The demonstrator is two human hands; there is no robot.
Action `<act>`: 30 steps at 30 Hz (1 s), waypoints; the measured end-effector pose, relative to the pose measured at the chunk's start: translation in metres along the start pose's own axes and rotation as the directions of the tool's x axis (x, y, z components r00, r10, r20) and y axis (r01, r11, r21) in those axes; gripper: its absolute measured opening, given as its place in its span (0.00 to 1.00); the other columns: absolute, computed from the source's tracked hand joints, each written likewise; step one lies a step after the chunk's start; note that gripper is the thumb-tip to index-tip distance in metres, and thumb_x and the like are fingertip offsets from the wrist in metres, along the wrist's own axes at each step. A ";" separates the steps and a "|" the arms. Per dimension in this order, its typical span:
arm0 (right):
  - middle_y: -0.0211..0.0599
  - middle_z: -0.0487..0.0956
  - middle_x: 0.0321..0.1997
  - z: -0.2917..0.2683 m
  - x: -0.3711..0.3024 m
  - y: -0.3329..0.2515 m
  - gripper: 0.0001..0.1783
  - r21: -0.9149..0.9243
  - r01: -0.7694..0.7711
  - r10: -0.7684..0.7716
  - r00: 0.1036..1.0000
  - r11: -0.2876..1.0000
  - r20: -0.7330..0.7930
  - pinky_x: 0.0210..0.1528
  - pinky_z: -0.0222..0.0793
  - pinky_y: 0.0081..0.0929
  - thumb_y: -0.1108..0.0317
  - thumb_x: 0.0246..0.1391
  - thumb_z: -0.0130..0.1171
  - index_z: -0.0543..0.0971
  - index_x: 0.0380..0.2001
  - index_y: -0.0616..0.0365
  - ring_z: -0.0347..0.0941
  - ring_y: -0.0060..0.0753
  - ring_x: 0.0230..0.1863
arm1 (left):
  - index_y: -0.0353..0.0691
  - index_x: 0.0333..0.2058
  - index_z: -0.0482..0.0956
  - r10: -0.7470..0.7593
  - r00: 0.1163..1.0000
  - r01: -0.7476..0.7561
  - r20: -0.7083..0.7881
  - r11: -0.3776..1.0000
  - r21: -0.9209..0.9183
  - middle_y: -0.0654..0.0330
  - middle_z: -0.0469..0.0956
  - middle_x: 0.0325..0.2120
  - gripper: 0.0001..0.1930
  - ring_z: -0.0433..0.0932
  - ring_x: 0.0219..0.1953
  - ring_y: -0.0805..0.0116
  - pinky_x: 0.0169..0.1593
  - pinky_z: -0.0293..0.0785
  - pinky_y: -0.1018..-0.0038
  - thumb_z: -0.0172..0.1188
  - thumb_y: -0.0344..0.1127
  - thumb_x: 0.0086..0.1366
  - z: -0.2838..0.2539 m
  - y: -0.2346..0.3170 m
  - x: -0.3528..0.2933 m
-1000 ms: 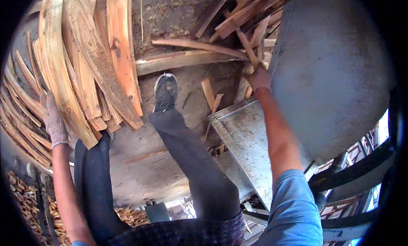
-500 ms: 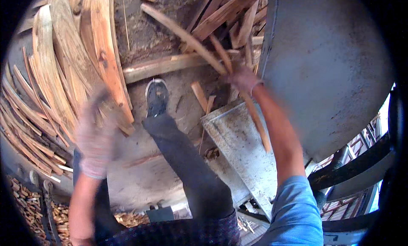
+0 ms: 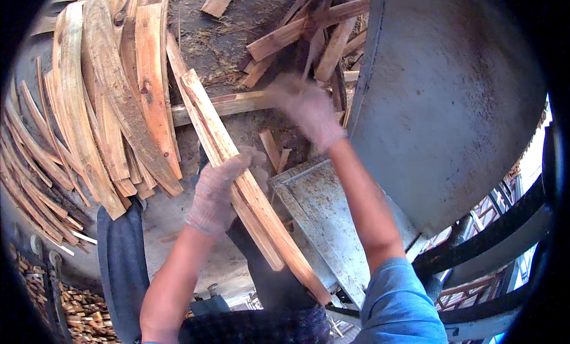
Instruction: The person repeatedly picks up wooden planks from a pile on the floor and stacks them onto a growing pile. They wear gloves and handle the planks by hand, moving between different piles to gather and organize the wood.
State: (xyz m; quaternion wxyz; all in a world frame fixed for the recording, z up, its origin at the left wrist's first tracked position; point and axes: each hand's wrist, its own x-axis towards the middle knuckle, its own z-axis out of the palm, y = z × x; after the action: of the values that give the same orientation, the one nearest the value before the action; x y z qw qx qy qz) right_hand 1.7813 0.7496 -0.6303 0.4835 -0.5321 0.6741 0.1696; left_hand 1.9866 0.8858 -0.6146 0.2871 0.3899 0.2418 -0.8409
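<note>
My left hand [image 3: 215, 192], in a pale knitted glove, is closed around two long wooden slats [image 3: 261, 201]. They lie together and slant from the upper left down toward my lap. My right hand [image 3: 309, 112], gloved alike, reaches up toward a jumbled pile of wood pieces [image 3: 291, 38]. Its fingers are smeared by motion, so whether they hold anything is unclear. Beside my left forearm, farther left, lies a stack of long curved wooden slats [image 3: 154, 82].
A large grey metal panel [image 3: 451, 94] stands on the right. Below it sits a dusty metal plate [image 3: 326, 207]. A wooden bar [image 3: 237, 103] crosses the floor behind the held slats. Small chopped wood [image 3: 86, 311] is heaped at lower left. Short offcuts [image 3: 270, 148] lie near my right hand.
My left hand has come from the left stack to the middle and now grips two slats. My right hand, earlier holding thin wooden strips, has moved up and left toward the pile.
</note>
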 end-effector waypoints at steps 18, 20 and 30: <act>0.57 0.81 0.51 0.069 -0.083 -0.003 0.22 0.251 0.045 0.007 0.980 0.967 -0.200 0.54 0.73 0.44 0.57 0.65 0.57 0.78 0.55 0.61 0.79 0.60 0.54 | 0.36 0.45 0.81 0.295 0.922 -0.097 -0.252 0.803 0.588 0.64 0.82 0.33 0.15 0.80 0.34 0.76 0.40 0.79 0.75 0.69 0.35 0.62 0.045 0.042 0.015; 0.58 0.80 0.53 0.048 -0.100 -0.013 0.22 0.272 -0.029 0.050 0.996 0.962 -0.068 0.56 0.73 0.43 0.60 0.67 0.54 0.77 0.57 0.62 0.78 0.61 0.55 | 0.37 0.47 0.81 0.318 0.905 -0.122 -0.283 0.831 0.542 0.65 0.82 0.34 0.16 0.80 0.36 0.76 0.41 0.78 0.75 0.70 0.36 0.61 0.053 0.043 0.009; 0.60 0.83 0.43 0.047 -0.150 -0.105 0.28 0.254 0.265 -0.316 0.930 0.930 0.188 0.43 0.77 0.49 0.60 0.58 0.64 0.75 0.59 0.64 0.81 0.65 0.44 | 0.35 0.50 0.81 0.227 0.922 -0.091 -0.313 0.915 0.394 0.63 0.81 0.40 0.17 0.80 0.42 0.75 0.45 0.79 0.74 0.68 0.32 0.64 0.026 0.090 -0.083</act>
State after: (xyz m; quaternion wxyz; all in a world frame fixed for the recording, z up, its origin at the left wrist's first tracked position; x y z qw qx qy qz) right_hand 1.8912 0.8282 -0.4982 0.6336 -0.5460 0.5426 0.0781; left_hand 2.0776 0.8286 -0.5504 0.2286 0.5998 0.0924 -0.7612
